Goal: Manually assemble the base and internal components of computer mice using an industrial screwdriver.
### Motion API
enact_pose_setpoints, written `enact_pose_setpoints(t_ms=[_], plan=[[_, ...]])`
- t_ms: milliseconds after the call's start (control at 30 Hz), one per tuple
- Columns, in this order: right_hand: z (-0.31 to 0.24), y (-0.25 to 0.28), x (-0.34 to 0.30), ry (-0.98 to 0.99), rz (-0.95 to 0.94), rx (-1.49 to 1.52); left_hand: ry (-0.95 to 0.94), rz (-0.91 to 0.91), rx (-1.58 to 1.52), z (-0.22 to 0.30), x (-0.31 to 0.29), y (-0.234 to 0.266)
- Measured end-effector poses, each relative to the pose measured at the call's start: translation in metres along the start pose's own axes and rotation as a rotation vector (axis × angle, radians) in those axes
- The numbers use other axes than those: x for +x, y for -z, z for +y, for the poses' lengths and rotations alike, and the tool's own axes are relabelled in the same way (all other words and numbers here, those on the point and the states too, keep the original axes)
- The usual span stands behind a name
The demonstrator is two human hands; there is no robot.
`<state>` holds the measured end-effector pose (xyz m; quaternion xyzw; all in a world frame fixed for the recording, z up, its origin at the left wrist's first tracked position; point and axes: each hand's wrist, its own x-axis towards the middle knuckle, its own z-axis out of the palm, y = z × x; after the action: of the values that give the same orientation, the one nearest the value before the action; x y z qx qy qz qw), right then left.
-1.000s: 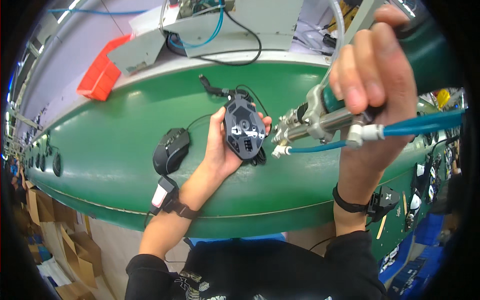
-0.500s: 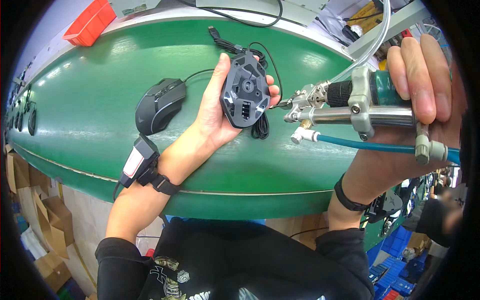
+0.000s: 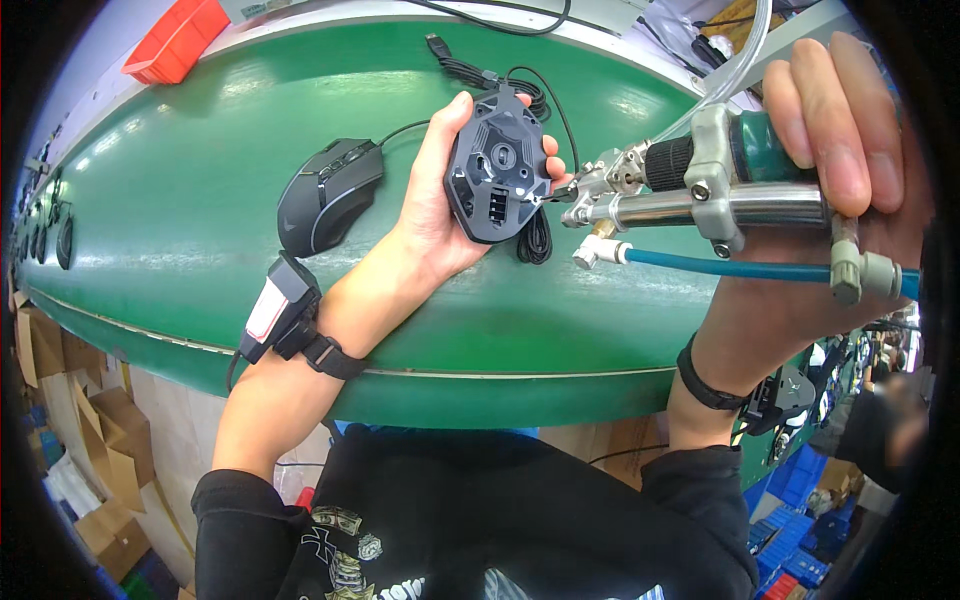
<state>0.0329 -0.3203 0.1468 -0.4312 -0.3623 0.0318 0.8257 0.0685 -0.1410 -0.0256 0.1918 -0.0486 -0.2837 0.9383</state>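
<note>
My left hand [image 3: 432, 210] is closed around a black wired mouse [image 3: 483, 195] turned underside up, thumb on its left edge and fingertips on its right. Screw holes and a slotted recess show on the mouse's underside. From the right, my right hand [image 3: 835, 130] grips a powered screwdriver [image 3: 690, 190] with a green body, a steel tube and air hoses. Its narrow tip reaches the mouse's lower right edge; whether they touch I cannot tell. A second black mouse [image 3: 330, 200] lies right side up to the left of my left hand.
A coiled black cable [image 3: 470, 72] lies behind the held mouse on the green work surface [image 3: 560, 330]. An orange-red bin [image 3: 178, 42] stands at the far left. More mice [image 3: 65, 240] lie along the left end. Cardboard boxes [image 3: 110, 440] are on the floor.
The screwdriver has come slightly left and away from me, its tip now at the mouse's edge. The held mouse has shifted slightly right and away from me.
</note>
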Motion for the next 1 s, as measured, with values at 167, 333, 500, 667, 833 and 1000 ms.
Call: enact_pose_setpoints(t_ms=[167,333,500,667,833,1000], plan=[[0.002,0.006,-0.003,0.013,-0.013,-0.013,0.008,0.024,0.024,-0.002,0.000,0.000],[-0.004,0.013,0.001,-0.001,-0.085,-0.093,0.022,0.018,0.005,-0.003,0.000,0.000],[0.015,-0.003,0.002,0.152,-0.028,-0.273,0.039,0.015,-0.030,-0.002,0.000,0.003],[0.009,-0.013,0.004,0.139,0.071,-0.370,0.047,0.014,-0.054,-0.001,0.001,-0.003],[-0.019,0.004,0.010,0.061,-0.041,-0.308,0.016,0.029,-0.023,0.002,-0.003,-0.012],[-0.098,0.060,0.011,-0.060,-0.451,-0.005,0.025,0.081,0.086,-0.002,-0.002,-0.007]])
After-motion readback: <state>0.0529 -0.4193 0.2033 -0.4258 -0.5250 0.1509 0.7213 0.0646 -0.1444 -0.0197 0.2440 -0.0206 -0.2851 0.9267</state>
